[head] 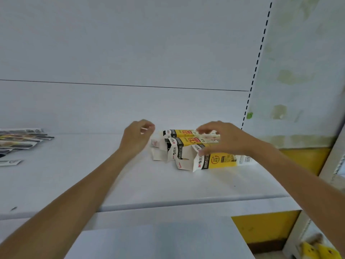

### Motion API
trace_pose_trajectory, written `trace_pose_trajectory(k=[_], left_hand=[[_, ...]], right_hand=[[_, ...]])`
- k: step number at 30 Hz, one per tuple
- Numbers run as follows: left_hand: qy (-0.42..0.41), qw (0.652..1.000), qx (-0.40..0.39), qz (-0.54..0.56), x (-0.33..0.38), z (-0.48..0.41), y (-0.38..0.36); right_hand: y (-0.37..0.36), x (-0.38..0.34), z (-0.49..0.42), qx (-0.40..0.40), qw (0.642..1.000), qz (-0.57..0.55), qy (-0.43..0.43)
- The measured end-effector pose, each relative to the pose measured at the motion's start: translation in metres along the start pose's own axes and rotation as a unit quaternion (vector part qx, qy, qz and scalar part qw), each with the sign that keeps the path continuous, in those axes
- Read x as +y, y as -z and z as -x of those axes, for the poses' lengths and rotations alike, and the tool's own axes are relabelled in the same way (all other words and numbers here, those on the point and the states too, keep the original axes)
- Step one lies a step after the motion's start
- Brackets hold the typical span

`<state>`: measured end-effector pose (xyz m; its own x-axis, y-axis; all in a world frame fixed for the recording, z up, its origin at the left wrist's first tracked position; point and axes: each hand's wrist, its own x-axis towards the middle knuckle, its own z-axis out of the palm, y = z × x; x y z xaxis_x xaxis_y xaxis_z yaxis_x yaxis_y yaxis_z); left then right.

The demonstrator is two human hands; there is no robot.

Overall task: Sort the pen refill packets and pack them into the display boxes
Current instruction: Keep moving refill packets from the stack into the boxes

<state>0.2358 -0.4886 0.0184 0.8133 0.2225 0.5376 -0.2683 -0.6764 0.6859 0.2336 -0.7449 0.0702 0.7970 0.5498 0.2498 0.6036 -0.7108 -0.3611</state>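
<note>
While right hand (222, 140) grips display boxes (218, 161) from above, left hand (138, 137) hovers loosely curled, just left.

White shelf (93, 184), display boxes (220, 161) at right, refill packets (20, 141) at left

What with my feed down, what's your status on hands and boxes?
Left hand loosely curled by flaps. Right hand arched over display boxes, grip unclear. Refill packets far left. Nothing blocking.
</note>
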Motion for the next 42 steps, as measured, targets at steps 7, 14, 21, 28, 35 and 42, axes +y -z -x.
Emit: trace_pose_trajectory(k=[7, 14, 21, 28, 35, 42], left_hand=[[0.039, 0.993, -0.097, -0.048, -0.019, 0.007, 0.072], [0.087, 0.991, -0.003, -0.106, -0.093, 0.043, 0.198], [0.141, 0.980, 0.007, -0.139, -0.176, 0.065, 0.333], [0.134, 0.962, -0.118, -0.207, -0.255, 0.073, 0.407], [0.072, 0.961, -0.149, -0.222, -0.275, 0.033, 0.407], [0.033, 0.970, -0.091, -0.225, -0.304, 0.026, 0.407]], right_hand=[[-0.032, -0.052, -0.052, 0.092, 0.990, -0.071, 0.079], [-0.102, -0.161, -0.122, 0.221, 0.947, -0.075, 0.219], [-0.175, -0.278, -0.179, 0.038, 0.972, -0.091, 0.215], [-0.246, -0.358, -0.202, -0.125, 0.969, -0.054, 0.207], [-0.265, -0.392, -0.214, -0.088, 0.979, 0.019, 0.186], [-0.280, -0.393, -0.224, 0.083, 0.988, -0.002, 0.130]])
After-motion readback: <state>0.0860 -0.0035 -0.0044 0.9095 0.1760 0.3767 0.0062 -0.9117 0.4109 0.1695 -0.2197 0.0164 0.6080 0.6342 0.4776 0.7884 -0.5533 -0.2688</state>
